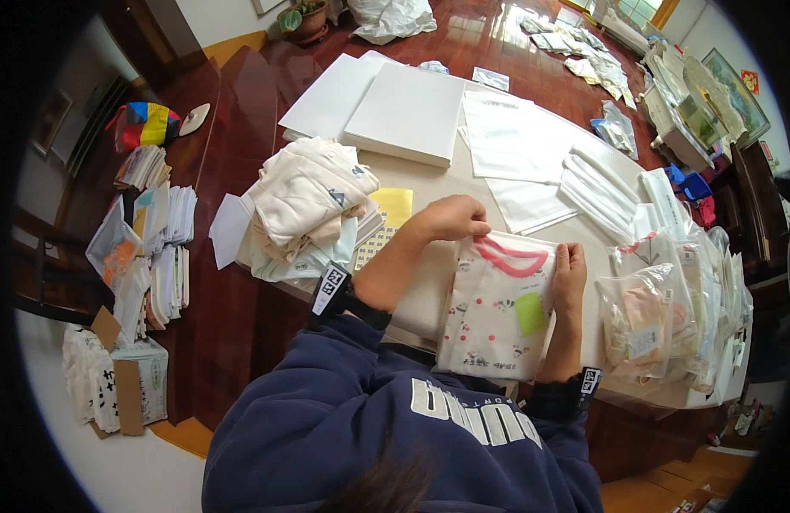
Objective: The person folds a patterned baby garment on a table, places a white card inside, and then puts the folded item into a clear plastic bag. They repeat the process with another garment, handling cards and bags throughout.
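A folded white garment in a printed translucent bag is held upright, tilted, near the table's front edge. It has a pink neckband, small red and dark prints and a green tag. My left hand grips its top left corner, the fingers bent over the edge. Along the upper right edge, my right hand pinches the bag with the thumb in front. To the left is a pile of folded cream garments, partly covering a yellow sticker sheet. Several bagged garments lie piled on the right.
White boards or sheets are stacked at the table's far side. Flat white bags and a fanned stack of bags lie right of them. Papers and boxes stand at the left. More packages are spread on the wooden floor.
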Action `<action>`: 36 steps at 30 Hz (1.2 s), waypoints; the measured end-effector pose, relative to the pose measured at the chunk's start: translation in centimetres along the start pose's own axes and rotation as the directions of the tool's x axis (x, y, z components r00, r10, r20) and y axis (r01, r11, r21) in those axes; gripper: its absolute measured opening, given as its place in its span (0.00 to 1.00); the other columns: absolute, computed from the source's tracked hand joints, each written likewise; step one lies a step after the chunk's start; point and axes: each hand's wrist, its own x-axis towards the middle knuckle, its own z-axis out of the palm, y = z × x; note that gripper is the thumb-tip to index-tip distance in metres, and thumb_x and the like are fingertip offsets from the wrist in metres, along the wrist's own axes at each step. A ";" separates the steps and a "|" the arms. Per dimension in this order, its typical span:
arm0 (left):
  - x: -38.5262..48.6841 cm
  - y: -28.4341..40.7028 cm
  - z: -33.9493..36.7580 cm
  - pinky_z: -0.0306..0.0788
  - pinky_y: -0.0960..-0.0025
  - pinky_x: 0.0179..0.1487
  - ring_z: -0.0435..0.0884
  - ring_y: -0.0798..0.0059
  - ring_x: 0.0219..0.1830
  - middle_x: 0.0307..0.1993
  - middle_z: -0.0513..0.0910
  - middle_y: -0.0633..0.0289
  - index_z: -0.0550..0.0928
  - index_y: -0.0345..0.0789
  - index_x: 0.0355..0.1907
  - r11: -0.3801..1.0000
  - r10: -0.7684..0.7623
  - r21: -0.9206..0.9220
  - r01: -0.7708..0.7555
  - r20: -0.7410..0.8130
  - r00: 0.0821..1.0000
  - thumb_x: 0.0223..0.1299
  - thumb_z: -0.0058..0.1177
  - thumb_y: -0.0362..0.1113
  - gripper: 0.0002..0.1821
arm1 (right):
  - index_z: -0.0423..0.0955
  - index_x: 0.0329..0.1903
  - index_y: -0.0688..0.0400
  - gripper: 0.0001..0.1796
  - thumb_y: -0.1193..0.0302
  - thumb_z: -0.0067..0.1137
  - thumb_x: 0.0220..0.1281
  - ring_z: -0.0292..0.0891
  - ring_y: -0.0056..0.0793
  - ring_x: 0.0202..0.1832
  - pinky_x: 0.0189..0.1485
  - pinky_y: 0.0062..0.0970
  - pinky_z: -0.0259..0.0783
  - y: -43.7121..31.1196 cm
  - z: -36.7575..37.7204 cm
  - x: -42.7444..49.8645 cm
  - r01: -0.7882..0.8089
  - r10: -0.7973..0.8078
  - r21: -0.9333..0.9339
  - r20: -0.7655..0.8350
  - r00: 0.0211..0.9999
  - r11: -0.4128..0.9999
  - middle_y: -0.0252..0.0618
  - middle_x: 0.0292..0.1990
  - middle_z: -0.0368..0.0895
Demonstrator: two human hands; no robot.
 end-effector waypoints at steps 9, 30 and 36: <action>-4.4 -0.5 0.1 0.77 0.62 0.38 0.86 0.58 0.35 0.32 0.86 0.54 0.83 0.32 0.39 0.955 -0.046 0.213 0.205 -0.580 0.813 0.63 0.58 0.39 0.11 | 0.74 0.45 0.62 0.11 0.67 0.51 0.73 0.76 0.33 0.33 0.41 0.32 0.72 -2.2 1.0 2.5 0.105 -0.098 -0.389 0.040 0.994 0.915 0.44 0.37 0.81; -15.3 -5.1 5.1 0.76 0.64 0.43 0.82 0.62 0.38 0.37 0.83 0.60 0.82 0.34 0.33 0.855 0.464 0.473 -0.213 -0.515 0.720 0.53 0.62 0.32 0.06 | 0.82 0.43 0.58 0.10 0.70 0.61 0.58 0.74 0.46 0.52 0.56 0.38 0.71 -12.5 21.9 -2.9 0.512 -0.285 -0.234 0.611 0.739 0.826 0.44 0.46 0.78; -14.8 -5.3 5.2 0.75 0.64 0.40 0.81 0.65 0.35 0.31 0.82 0.61 0.81 0.34 0.30 0.854 0.485 0.465 -0.235 -0.545 0.684 0.53 0.61 0.33 0.05 | 0.81 0.38 0.59 0.07 0.72 0.59 0.59 0.73 0.45 0.52 0.55 0.37 0.71 -12.9 22.3 -3.6 0.426 -0.204 -0.287 0.571 0.795 0.858 0.43 0.44 0.78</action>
